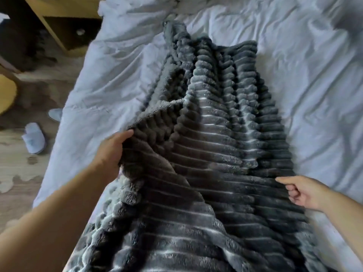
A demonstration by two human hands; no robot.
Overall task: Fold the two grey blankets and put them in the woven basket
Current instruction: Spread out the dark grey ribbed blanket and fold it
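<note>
Left hand (114, 148): grips blanket (225, 118) by its lifted left edge. Right hand (302, 191): curled at right edge, grip unclear. Lies on bed (304, 65), long axis running straight away from body, between both hands; left nearer fold. Basket unseen.

One wide-angle head cam, fwd & down along bed (306, 79), close over left hand (112, 152) & right hand (302, 191).
</note>
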